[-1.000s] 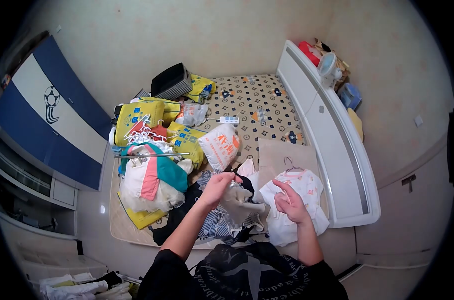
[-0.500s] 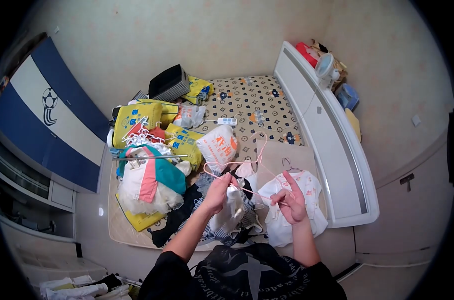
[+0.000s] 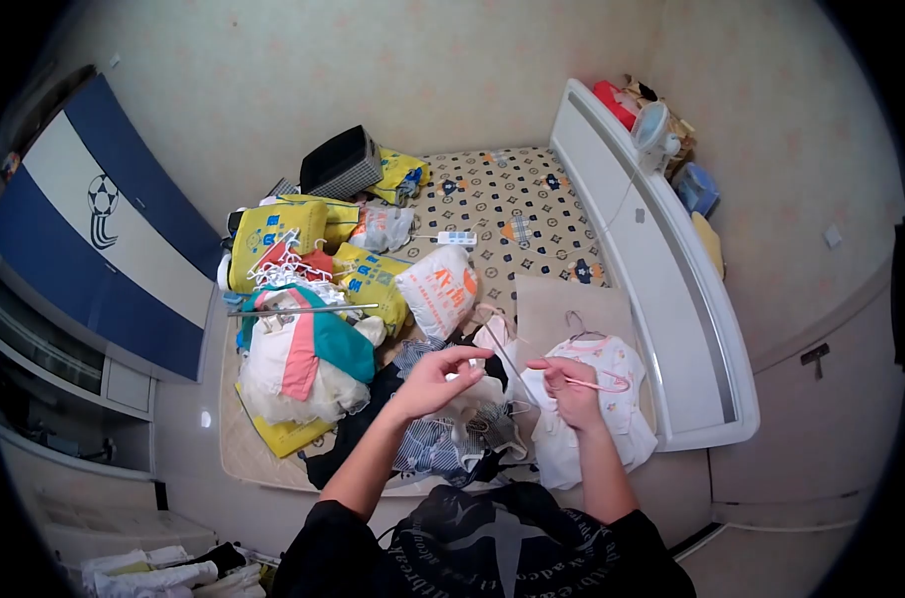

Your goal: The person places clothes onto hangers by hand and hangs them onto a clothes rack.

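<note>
My right hand (image 3: 575, 392) is closed around a pink clothes hanger (image 3: 614, 383); its hook end sticks out to the right, and a thin edge-on length slants up and left. My left hand (image 3: 434, 385) is just left of the hanger, thumb and fingers curved and apart, with nothing visible held. Beneath it lies a heap of clothes: a white garment (image 3: 487, 392), a striped piece (image 3: 427, 446) and dark fabric. To the right, below my right hand, a white printed top (image 3: 612, 361) lies spread on the bed with another hanger (image 3: 578, 325) at its neck.
White, pink and teal clothing (image 3: 303, 349) is piled on the left of the bed, a metal rod (image 3: 308, 310) across it. Yellow bags (image 3: 273, 239), a white plastic bag (image 3: 437, 291), a power strip (image 3: 457, 238) and a dark basket (image 3: 341, 164) stand behind. A white headboard (image 3: 661, 269) borders the right.
The pink hanger has left my left hand and turned nearly edge-on in my right. My left fingers have spread, and the white garment now lies lower on the heap.
</note>
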Demonstrator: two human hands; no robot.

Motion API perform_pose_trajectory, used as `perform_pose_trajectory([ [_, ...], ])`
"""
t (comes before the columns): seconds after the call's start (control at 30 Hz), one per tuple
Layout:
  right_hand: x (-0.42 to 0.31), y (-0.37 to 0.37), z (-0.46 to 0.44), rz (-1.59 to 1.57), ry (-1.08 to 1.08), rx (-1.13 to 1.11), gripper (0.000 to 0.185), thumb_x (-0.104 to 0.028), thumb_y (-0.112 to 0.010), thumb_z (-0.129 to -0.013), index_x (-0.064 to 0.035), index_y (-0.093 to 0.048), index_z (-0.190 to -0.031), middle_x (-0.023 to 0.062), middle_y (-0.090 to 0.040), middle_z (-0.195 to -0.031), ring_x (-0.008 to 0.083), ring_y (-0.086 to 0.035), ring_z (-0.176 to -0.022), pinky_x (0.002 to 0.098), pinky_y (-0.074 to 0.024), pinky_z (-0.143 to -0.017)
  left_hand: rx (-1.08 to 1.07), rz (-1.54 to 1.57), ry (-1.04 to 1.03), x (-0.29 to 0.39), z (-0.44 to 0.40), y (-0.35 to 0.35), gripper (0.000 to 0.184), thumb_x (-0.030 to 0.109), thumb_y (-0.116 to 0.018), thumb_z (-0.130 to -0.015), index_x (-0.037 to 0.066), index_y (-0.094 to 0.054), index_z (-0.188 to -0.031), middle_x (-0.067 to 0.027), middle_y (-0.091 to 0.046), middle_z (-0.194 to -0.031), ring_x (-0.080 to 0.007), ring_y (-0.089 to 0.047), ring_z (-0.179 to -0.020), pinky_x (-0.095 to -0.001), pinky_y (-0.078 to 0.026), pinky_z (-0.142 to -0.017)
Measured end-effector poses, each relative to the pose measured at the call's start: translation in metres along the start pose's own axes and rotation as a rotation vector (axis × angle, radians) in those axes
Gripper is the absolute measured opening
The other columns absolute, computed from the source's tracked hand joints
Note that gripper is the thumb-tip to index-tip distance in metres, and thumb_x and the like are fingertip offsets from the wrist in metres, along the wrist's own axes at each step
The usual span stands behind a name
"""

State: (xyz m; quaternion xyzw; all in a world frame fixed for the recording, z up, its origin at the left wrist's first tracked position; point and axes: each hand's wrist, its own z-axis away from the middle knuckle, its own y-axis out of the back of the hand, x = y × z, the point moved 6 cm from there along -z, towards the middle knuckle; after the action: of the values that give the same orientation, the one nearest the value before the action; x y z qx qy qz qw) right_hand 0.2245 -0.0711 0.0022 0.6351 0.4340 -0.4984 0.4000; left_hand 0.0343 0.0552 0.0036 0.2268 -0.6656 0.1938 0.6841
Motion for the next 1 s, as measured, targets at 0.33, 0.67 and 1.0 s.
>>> perform_pose_trajectory([
  [0.33,-0.004,-0.001,0.011,0.034,-0.083,-0.147,0.022,-0.012,-0.063,-0.097,-0.0039,-0.071,-0.115,-0.0051,-0.049,-0.066,0.0043,-0.039,-0.06,0.0211,-0.0353,-0.057,-0.027,0.242,0.002,0.005,0.021,0.038,0.036,0.002,-0.078,-0.081,-0.003,-0.071,-0.116,-0.0028,-0.067,-0.089,-0.0099,-0.062,-0.083,-0.0243,-0.05,-0.076],
  [0.67,0.01,-0.083,-0.003,-0.043,-0.033,-0.096,0.013,-0.004,-0.075,-0.086,-0.0021,-0.069,-0.098,-0.0096,-0.043,-0.062,-0.0011,-0.039,-0.058,0.0185,-0.0397,-0.056,-0.093,0.24,-0.044,0.017,0.02,0.018,0.019,0.002,-0.072,-0.088,-0.003,-0.071,-0.106,-0.0071,-0.071,-0.1,-0.0124,-0.065,-0.088,-0.0259,-0.052,-0.081],
  [1.0,0.023,-0.078,0.0,-0.251,-0.105,0.055,0.01,-0.005,-0.066,-0.094,-0.0014,-0.057,-0.096,-0.0001,-0.062,-0.079,0.0027,-0.057,-0.068,0.0191,-0.0475,-0.06,0.389,0.261,0.0,-0.065,0.026,-0.018,0.031,0.011,-0.078,-0.087,0.003,-0.059,-0.111,-0.0007,-0.062,-0.09,-0.0065,-0.06,-0.077,-0.0217,-0.051,-0.069],
])
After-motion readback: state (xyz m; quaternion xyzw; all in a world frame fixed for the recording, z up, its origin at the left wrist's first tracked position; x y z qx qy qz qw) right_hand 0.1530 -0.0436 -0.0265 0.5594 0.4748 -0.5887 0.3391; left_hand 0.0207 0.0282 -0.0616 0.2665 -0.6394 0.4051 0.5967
